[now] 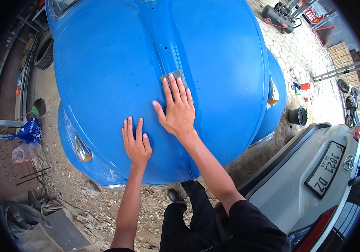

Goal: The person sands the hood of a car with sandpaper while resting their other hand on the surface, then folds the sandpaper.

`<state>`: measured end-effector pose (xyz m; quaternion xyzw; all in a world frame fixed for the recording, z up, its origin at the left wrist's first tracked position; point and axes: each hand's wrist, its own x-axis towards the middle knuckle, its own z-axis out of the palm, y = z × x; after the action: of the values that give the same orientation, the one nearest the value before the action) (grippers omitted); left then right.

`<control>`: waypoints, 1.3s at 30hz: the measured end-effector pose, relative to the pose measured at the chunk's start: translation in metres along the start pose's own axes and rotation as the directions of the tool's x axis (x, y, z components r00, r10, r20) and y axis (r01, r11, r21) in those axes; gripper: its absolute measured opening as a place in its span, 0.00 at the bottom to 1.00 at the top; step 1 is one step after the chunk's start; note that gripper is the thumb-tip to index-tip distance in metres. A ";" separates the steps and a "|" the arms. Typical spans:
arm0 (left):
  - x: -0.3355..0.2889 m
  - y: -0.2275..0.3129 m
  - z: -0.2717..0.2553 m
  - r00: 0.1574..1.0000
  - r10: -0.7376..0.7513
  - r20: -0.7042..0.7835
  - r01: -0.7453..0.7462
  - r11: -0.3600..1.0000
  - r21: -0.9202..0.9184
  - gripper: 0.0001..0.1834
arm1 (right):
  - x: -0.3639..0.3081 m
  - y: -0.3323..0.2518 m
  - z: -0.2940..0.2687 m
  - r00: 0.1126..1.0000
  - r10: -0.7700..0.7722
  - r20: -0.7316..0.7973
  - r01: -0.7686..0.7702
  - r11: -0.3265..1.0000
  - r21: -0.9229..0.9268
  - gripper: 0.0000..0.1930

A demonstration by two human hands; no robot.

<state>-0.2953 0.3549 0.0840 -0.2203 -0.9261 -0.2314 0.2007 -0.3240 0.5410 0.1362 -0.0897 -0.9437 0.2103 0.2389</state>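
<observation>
Below me curves the blue front hood (pixel 100 71) of a car, with a raised ridge down its middle. My right hand (pixel 179 111) lies on that ridge and presses a grey piece of sandpaper (pixel 177 73) flat under its fingers. Much of the sheet is hidden by the fingers. Around it the ridge looks wet and darker in streaks. My left hand (pixel 136 143) rests flat on the hood, lower and to the left, fingers apart and holding nothing.
Close on the right stands a silver car (pixel 289 197). A black bucket (pixel 298 116) and an air compressor (pixel 278 19) sit beyond the hood's right side. At left are a tire (pixel 44 52), a broom (pixel 39 107) and a blue bag (pixel 30 131). Rubble covers the ground near my feet.
</observation>
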 end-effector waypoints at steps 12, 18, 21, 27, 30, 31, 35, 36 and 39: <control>-0.001 -0.003 0.001 1.000 -0.012 0.012 0.013 0.999 -0.047 0.26 | 0.160 0.011 0.051 0.984 -0.047 -0.171 0.049 0.999 0.012 0.34; 0.007 0.000 0.005 0.999 0.013 -0.038 -0.016 0.997 -0.070 0.25 | 0.043 0.012 0.016 0.989 -0.051 -0.139 0.047 0.998 -0.031 0.32; 0.011 0.002 0.008 0.993 0.042 -0.106 -0.053 0.993 -0.102 0.25 | -0.020 0.014 0.003 0.990 -0.046 -0.131 0.041 0.998 -0.047 0.31; -0.022 0.004 0.010 0.980 0.110 -0.168 -0.119 0.992 -0.045 0.25 | -0.141 0.017 -0.001 0.996 0.038 -0.082 -0.045 0.995 -0.087 0.32; -0.083 0.012 0.017 0.992 0.085 -0.097 -0.088 0.996 -0.031 0.26 | -0.218 0.033 0.012 0.992 0.065 -0.109 -0.077 0.992 -0.102 0.32; -0.098 0.012 0.021 0.992 0.091 -0.092 -0.094 0.995 -0.032 0.26 | -0.244 0.041 0.020 0.988 0.060 -0.139 -0.075 0.992 -0.106 0.31; -0.133 0.014 0.028 0.987 0.118 -0.113 -0.108 0.990 0.089 0.27 | -0.352 0.072 0.060 0.977 0.023 -0.210 -0.042 0.996 -0.084 0.31; -0.135 0.017 0.031 0.984 0.116 -0.132 -0.104 0.990 0.096 0.27 | -0.379 0.084 0.069 0.976 0.013 -0.218 -0.031 0.997 -0.076 0.32; -0.135 0.019 0.031 0.985 0.125 -0.117 -0.112 0.987 0.114 0.28 | -0.422 0.100 0.080 0.982 -0.015 -0.188 0.008 0.999 -0.035 0.34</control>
<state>-0.1826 0.3434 0.0015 -0.2495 -0.9081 -0.1824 0.2825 0.0113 0.4878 -0.1458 -0.1078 -0.9208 0.1835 0.3269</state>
